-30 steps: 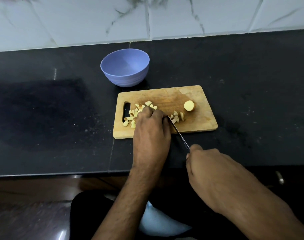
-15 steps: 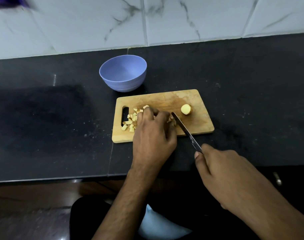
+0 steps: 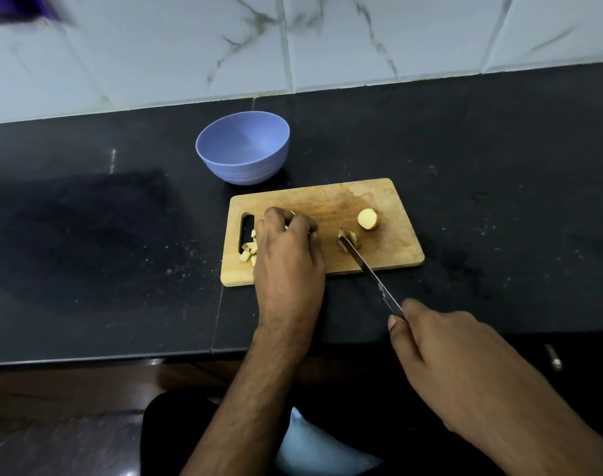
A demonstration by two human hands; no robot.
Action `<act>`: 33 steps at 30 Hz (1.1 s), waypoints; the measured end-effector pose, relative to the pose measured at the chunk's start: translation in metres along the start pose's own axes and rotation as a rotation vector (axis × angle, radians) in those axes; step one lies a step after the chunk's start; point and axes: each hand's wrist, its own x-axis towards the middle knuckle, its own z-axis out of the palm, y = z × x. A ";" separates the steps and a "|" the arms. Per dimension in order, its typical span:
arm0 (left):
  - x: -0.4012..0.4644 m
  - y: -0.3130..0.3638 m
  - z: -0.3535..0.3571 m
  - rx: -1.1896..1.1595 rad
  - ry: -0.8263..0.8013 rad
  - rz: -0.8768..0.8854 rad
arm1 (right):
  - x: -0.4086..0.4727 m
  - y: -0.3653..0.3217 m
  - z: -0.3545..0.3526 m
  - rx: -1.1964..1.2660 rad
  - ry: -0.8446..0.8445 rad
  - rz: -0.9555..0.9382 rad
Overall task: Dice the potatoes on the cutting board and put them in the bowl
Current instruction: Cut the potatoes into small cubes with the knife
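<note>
A wooden cutting board [image 3: 389, 201] lies on the black counter. Diced potato pieces [image 3: 249, 251] are heaped near its handle slot, mostly hidden under my left hand [image 3: 288, 259], whose fingers are curled down over the pile. A few more potato bits [image 3: 350, 238] lie at the knife's tip, and a potato end piece [image 3: 368, 219] sits to their right. My right hand [image 3: 454, 359] grips the knife [image 3: 370, 273], its blade slanting up onto the board. The blue bowl [image 3: 243, 147] stands empty behind the board.
The black counter [image 3: 499, 173] runs wide on both sides, with a white tiled wall [image 3: 361, 39] behind it. Its front edge is just below my wrists. A small metal object [image 3: 552, 357] shows below the edge at the right.
My left hand has slid left over the diced pile. The knife has drawn apart from that hand and its tip now rests by the few bits near the end piece.
</note>
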 end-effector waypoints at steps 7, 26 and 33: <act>-0.010 0.007 -0.003 -0.001 -0.065 0.239 | -0.004 0.006 -0.003 -0.009 -0.009 0.032; -0.006 -0.006 0.001 -0.096 -0.053 0.116 | 0.003 0.005 0.001 -0.013 -0.012 0.009; -0.006 -0.006 -0.003 -0.133 -0.072 0.134 | 0.007 0.000 0.007 0.043 0.007 -0.004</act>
